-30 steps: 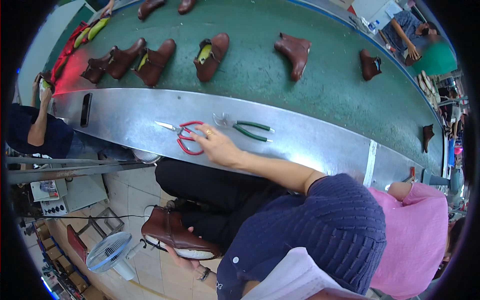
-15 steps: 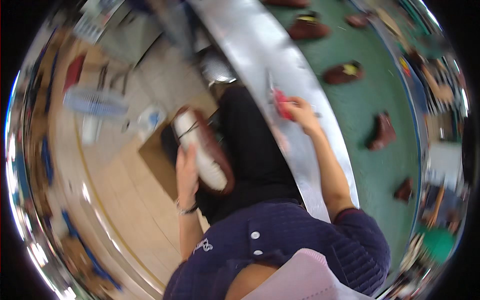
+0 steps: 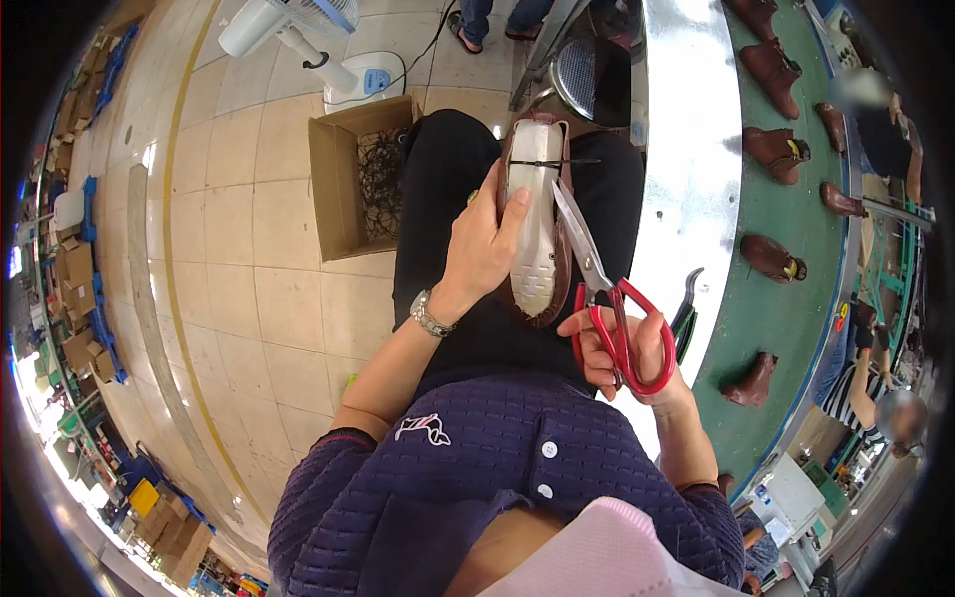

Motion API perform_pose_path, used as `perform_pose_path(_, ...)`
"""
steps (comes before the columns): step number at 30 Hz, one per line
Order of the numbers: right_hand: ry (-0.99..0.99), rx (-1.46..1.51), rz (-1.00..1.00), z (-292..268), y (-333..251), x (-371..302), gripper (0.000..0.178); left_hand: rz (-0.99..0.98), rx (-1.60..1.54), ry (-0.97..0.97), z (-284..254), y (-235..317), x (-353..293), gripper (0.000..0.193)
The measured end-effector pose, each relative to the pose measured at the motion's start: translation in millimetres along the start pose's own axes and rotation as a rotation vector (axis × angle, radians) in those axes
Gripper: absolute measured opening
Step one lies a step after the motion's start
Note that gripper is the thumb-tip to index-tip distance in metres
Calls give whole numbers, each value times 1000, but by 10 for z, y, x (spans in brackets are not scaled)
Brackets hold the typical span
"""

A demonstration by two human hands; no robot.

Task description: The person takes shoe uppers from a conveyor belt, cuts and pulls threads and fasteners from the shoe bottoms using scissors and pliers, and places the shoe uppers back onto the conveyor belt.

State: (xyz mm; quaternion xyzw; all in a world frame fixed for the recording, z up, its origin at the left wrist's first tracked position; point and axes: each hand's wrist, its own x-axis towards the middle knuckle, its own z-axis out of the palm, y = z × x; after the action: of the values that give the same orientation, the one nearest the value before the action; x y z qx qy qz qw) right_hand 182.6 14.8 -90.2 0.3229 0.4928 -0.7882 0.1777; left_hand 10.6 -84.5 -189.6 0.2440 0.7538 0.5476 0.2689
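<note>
A brown leather shoe (image 3: 563, 261) is held over my lap with its pale underside (image 3: 533, 244) facing up. A thin black tie (image 3: 542, 163) runs across that underside, its loose end sticking out to the right. My left hand (image 3: 477, 244) grips the shoe from the left, thumb on the pale underside. My right hand (image 3: 647, 343) has its fingers in the red handles of a pair of scissors (image 3: 587, 247). The blades point away from me over the shoe's right side, tips just nearer to me than the tie.
On the metal bench (image 3: 686, 164) to my right lies a dark curved hand tool (image 3: 686, 316). Beyond it, a green conveyor belt (image 3: 796, 328) carries several brown shoes. A cardboard box (image 3: 336, 189) of tangled black strips stands left of my legs, near a fan (image 3: 353, 78).
My right hand has come from the bench to the shoe, bringing the scissors. My left hand and the shoe have shifted right in the picture, and the view has turned.
</note>
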Motion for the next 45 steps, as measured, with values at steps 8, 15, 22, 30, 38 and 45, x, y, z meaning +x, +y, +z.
perform_pose_path(8,164,-34,-12,157,-18,332,80,52,11,16,-9,29,59,60)
perform_pose_path(15,235,-126,-180,133,365,190,55,152,153,29,-74,-39,119,56)
perform_pose_path(22,840,-324,-233,-338,427,129,35,579,628,243,-133,173,382,31)
perform_pose_path(30,1282,-815,-131,-1056,576,479,51,731,586,391,-177,123,437,11)
perform_pose_path(38,1383,-757,-480,-1405,713,1007,47,945,407,841,-788,589,247,22)
perform_pose_path(45,1480,-586,-530,-1353,747,753,40,395,718,744,-1586,75,595,33)
